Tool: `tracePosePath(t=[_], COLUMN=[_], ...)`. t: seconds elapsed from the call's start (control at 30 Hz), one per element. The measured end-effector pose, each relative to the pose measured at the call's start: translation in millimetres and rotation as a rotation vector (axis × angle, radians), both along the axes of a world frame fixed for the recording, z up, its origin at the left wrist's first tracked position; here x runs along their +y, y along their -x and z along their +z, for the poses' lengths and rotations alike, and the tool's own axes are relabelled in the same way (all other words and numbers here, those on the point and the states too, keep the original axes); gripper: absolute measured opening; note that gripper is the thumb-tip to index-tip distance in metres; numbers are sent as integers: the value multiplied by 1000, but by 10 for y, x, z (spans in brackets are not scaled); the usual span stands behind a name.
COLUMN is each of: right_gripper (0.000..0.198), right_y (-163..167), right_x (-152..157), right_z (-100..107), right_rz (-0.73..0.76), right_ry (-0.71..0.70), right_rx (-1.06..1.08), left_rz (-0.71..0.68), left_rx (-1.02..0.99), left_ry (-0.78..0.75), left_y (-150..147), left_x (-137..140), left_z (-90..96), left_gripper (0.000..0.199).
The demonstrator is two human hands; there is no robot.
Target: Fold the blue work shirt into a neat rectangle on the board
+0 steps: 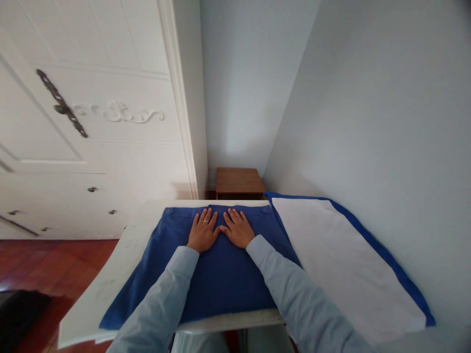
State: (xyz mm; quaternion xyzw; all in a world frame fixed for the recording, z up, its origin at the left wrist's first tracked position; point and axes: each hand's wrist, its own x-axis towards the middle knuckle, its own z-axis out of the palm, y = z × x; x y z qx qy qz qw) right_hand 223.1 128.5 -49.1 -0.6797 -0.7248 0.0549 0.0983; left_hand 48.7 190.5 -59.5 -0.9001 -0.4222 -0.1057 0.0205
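Both hands are lying flat, fingers spread and clamped on nothing, on the blue garment (221, 274) at centre frame; the left hand (203, 230) and right hand (237, 229) are sitting side by side, thumbs almost touching, palms pressing the cloth near its far edge; neither is nearer than the other. The garment is spreading over the white table (110, 279), its long axis running from lower frame toward the far edge, where two buttons are showing at the corners; its near hem is reaching the table's front edge. Bare tabletop is lying open to the left; to the right a white cloth with blue border (342, 264) is crowding the garment's side, against the wall (386, 122).
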Motion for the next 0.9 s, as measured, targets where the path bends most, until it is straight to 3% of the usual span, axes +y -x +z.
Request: tracePosePath(t=[0.27, 0.47, 0.6, 0.67, 0.73, 0.8, 0.9], right_gripper=[77, 69, 71, 71, 74, 74, 71], right_y=[2, -43, 80, 189, 297, 392, 515], right_x=[38, -44, -794, -1339, -1855, -2254, -2590], right_z=[36, 367, 532, 482, 330, 128, -87], right_rz=[4, 44, 172, 307, 318, 26, -364], right_ry=[33, 202, 167, 368, 626, 693, 576], right_rx=[35, 230, 659, 996, 1214, 1363, 1646], left_rz=[-3, -11, -12, -24, -45, -73, -102], left_rx=[38, 42, 52, 55, 51, 45, 37], left_ry=[41, 80, 115, 125, 138, 159, 184], left_y=[-13, -10, -27, -16, 42, 163, 422], left_x=[33, 44, 42, 64, 120, 208, 352], left_z=[24, 94, 114, 111, 108, 109, 113], left_gripper=[64, 66, 68, 69, 69, 71, 73])
